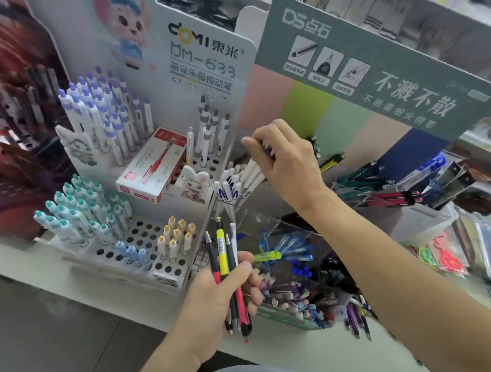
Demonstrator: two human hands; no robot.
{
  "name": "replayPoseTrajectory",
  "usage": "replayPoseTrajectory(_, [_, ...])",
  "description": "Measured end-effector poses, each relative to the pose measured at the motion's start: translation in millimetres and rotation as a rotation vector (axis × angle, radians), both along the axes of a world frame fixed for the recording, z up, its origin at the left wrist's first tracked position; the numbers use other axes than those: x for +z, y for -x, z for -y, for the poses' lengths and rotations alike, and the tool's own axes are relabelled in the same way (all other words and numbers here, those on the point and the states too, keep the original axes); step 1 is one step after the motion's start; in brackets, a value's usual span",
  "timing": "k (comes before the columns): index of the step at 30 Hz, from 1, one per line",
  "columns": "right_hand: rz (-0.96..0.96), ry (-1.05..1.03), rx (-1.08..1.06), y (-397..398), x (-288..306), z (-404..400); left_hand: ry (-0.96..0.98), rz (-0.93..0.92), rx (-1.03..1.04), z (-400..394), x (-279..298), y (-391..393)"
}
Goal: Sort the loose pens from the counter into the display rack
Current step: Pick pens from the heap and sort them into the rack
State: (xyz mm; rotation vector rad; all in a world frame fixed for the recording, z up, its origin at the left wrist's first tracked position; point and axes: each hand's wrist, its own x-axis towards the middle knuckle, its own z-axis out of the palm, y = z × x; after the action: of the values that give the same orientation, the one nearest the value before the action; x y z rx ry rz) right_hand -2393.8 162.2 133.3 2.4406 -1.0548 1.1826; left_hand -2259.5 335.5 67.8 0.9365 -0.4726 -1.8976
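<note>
Head view, and both hands are busy. The left hand [216,295] has its grip curled tight round a bundle of pens [229,272], low in the frame, over the worktop [304,350] edge. I count four or five: one black with a red band, one yellow, one dark, one white, and a red-bodied one poking out below; the exact number is hard to tell where they overlap. Tips point up, toward the display rack [145,242].

Up higher, the right hand [285,161] has its fingers closed over a few white pens [252,171], perhaps three, with purple showing inside the fist. They slant down toward a cluster of white pens with blue clips [227,189] standing just right of the rack.

On the rack itself: a block of purple-capped pens [104,113] at the top left, teal-capped pens [78,211] lower left, three light-blue ones [132,253], about eight orange-tipped ones [176,237], and one red-and-white pen box [152,165] lying across the middle. A clear bin [288,269] to the right holds a jumble of blue and purple pens, too many to count.
</note>
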Motion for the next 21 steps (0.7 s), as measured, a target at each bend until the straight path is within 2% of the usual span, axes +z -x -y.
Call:
replayPoseTrajectory(6, [-0.022, -0.003, -0.04, -5, -12, -3, 0.011, 0.009, -0.039, 4, 0, -3])
replayPoseTrajectory(12, [-0.161, -0.141, -0.134, -13, -45, -23, -0.002, 0.005, -0.052, 5, -1, -5])
replayPoseTrajectory(15, [-0.129, -0.322, -0.192, -12, -42, -39, 0.046, 0.062, -0.08, 7, -4, -7])
replayPoseTrajectory(17, [-0.058, -0.328, -0.232, -7, -44, -51, 0.082, 0.086, -0.107, 8, -3, -7])
replayPoseTrajectory(21, [0.025, -0.402, -0.146, 15, -48, -78, 0.053, -0.014, -0.116, 9, -2, -9])
